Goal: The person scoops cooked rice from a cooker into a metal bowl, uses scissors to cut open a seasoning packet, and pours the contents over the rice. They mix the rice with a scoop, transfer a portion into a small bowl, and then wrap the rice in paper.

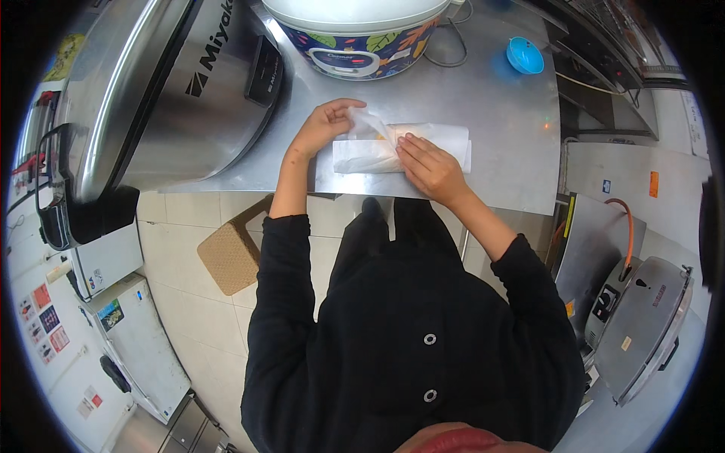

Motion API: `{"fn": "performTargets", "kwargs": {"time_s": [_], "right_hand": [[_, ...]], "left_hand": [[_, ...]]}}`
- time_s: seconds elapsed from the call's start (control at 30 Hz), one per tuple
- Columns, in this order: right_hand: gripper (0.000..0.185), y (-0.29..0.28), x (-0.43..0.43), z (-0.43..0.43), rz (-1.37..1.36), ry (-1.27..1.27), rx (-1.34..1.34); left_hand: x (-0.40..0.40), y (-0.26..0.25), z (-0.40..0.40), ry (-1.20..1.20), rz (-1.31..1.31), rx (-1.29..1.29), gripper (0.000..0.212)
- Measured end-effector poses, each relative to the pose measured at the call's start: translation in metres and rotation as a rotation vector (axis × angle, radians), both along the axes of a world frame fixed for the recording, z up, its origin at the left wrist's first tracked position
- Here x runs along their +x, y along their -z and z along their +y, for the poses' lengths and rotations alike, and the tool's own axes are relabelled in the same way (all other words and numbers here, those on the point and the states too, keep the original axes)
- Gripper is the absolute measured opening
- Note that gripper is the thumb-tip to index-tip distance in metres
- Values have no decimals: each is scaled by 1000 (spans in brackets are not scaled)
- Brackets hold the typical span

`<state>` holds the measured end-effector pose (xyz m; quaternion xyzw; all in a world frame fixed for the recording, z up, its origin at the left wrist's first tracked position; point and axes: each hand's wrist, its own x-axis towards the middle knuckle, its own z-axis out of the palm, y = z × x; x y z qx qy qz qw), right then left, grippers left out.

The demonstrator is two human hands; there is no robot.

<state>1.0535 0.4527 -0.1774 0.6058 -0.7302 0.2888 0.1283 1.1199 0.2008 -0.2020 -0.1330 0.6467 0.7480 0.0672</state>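
Observation:
Near the front edge of the steel table lies a long, flat parcel of white wrapping paper. My left hand pinches a thin, raised corner of the paper at the parcel's far left. Across the middle, my right hand presses the folded paper down with its fingers together. Under the raised flap, a bit of yellow-orange filling shows, too covered to name. The right part of the parcel is wrapped over, and its contents are hidden.
A large steel Miyako appliance stands at the left. Behind the parcel is a patterned Cosmos rice cooker, a cable beside it. A blue bowl sits at the back right. On the floor stands a woven-top stool.

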Motion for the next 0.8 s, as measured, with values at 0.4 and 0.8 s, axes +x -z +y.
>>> {"fn": "performTargets", "kwargs": {"time_s": [0.4, 0.8], "right_hand": [[25, 3, -3, 2, 5, -2, -20], [30, 3, -9, 4, -87, -70, 15]], "left_hand": [[26, 14, 11, -384, 258, -595, 19], [75, -34, 101, -114, 585, -1193, 31]]}}
